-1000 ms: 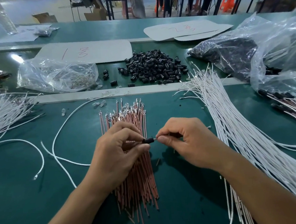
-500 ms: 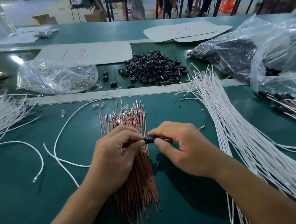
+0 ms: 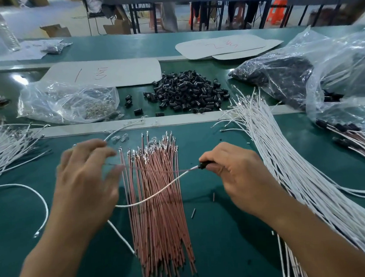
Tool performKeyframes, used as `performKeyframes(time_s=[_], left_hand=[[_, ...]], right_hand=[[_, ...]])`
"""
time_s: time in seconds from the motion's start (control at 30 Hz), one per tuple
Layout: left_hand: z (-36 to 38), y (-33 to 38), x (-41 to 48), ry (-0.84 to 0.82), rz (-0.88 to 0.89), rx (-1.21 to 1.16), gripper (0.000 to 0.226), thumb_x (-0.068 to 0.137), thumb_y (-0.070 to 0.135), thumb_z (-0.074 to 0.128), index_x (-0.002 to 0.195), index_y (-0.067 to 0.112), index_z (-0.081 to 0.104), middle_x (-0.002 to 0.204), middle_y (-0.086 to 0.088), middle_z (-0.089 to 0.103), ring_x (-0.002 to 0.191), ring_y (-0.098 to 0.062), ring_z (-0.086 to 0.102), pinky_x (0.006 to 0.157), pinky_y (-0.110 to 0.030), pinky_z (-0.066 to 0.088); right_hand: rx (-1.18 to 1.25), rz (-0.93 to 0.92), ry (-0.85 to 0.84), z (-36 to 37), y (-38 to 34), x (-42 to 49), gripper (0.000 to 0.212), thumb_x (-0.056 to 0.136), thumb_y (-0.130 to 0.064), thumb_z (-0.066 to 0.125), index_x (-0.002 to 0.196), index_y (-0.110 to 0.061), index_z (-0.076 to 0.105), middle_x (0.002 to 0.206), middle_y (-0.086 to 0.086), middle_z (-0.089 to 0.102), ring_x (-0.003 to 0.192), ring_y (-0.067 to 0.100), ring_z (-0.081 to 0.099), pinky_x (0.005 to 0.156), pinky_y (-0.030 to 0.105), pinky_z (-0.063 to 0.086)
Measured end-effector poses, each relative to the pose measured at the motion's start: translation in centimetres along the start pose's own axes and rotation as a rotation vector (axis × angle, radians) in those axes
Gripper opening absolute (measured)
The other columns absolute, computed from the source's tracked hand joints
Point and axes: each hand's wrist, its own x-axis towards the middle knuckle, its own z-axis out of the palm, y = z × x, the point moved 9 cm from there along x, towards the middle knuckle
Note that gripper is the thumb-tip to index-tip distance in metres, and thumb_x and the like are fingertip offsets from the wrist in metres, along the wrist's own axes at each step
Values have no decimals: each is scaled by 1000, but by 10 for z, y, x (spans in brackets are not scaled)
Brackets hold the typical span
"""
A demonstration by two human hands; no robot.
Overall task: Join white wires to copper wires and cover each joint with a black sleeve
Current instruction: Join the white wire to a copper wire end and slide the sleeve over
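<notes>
My right hand [image 3: 234, 175] pinches a black sleeve [image 3: 202, 165] at its fingertips. A white wire [image 3: 159, 192] runs from the sleeve down and left across the bundle of copper wires [image 3: 159, 215] lying in front of me. My left hand [image 3: 85, 184] hovers left of that bundle, fingers spread and blurred. A faint copper-coloured line stretches from the sleeve toward its fingers; I cannot tell whether they touch it. A pile of loose black sleeves [image 3: 187, 92] lies behind the copper wires. A long sheaf of white wires [image 3: 287, 163] lies at the right.
More white wires [image 3: 3, 148] lie at the left, with a loose one [image 3: 41, 198] curling beside my left arm. Clear bags [image 3: 66, 101] [image 3: 334, 73] sit at the back left and right. Sleeved wires [image 3: 350, 135] lie far right. Cardboard sheets [image 3: 108, 72] and a bottle [image 3: 0, 23] stand behind.
My hands have pulled apart. The right hand moved right with the sleeve and white wire; the left hand released its pinch and swung left with fingers spread.
</notes>
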Motion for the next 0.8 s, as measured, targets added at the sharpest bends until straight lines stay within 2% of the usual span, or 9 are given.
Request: performKeyframes(time_s=[0.03, 0.1, 0.17, 0.23, 0.3, 0.47, 0.6, 0.7, 0.8], left_hand=[[5, 15, -3, -33, 57, -22, 35, 89, 19, 75, 120, 6, 66, 126, -13, 60, 118, -34, 51, 101, -46, 38], [25, 54, -15, -189, 174, -154, 49, 92, 38, 63, 134, 13, 58, 133, -5, 59, 125, -21, 51, 106, -37, 39], [42, 80, -26, -320, 217, -321, 46, 91, 37, 62, 131, 16, 62, 122, 0, 69, 109, -11, 62, 96, -18, 45], [43, 78, -27, -284, 194, -428, 29, 91, 22, 65, 118, 14, 70, 105, 4, 73, 92, -6, 65, 84, -17, 49], [36, 58, -22, -202, 127, -459, 17, 93, 16, 66, 108, 14, 74, 94, 9, 72, 85, -3, 64, 77, -22, 50], [34, 50, -20, -201, 104, -479, 19, 93, 26, 61, 108, 20, 72, 90, 18, 66, 82, -1, 61, 70, -14, 46], [39, 55, -23, -211, 113, -493, 21, 93, 27, 60, 109, 18, 70, 92, 13, 66, 84, -7, 62, 74, -27, 49], [39, 55, -24, -199, 113, -491, 19, 93, 26, 61, 108, 18, 70, 91, 14, 65, 83, -5, 61, 74, -24, 48], [41, 55, -24, -209, 126, -479, 20, 93, 26, 61, 109, 19, 71, 93, 15, 65, 85, -4, 62, 75, -23, 48]], right_hand=[[6, -23, -22, 6, -6, 0, 13, 97, -4, 64, 105, -8, 73, 93, 2, 66, 81, 21, 63, 75, 41, 53], [54, -69, -45, 19, -20, -3, 13, 97, -8, 65, 108, -8, 72, 94, 1, 68, 82, 17, 64, 77, 34, 53], [100, -71, -36, 23, -28, -5, 18, 95, -15, 70, 113, -12, 71, 96, -6, 69, 84, 8, 63, 80, 20, 50], [117, -6, -67, 21, -19, -5, 24, 93, -26, 73, 116, -22, 70, 96, -17, 67, 83, 2, 63, 78, 10, 46], [137, 103, -101, 15, 0, -2, 24, 91, -28, 74, 115, -29, 70, 94, -20, 67, 83, 5, 65, 75, 12, 48], [193, 184, 21, -4, 14, 1, 17, 89, -5, 74, 90, -21, 76, 81, -12, 69, 78, 8, 64, 71, 10, 45], [102, 60, 36, 0, -7, 2, 12, 90, -1, 73, 90, -13, 76, 81, -10, 65, 76, 7, 61, 71, 11, 41], [54, 9, 10, 7, -14, 2, 10, 92, -3, 71, 94, -13, 74, 83, -11, 61, 76, 5, 58, 71, 11, 39], [96, 62, -8, 6, -8, 2, 17, 95, -12, 69, 110, -19, 72, 85, -15, 58, 76, 8, 57, 70, 11, 40]])
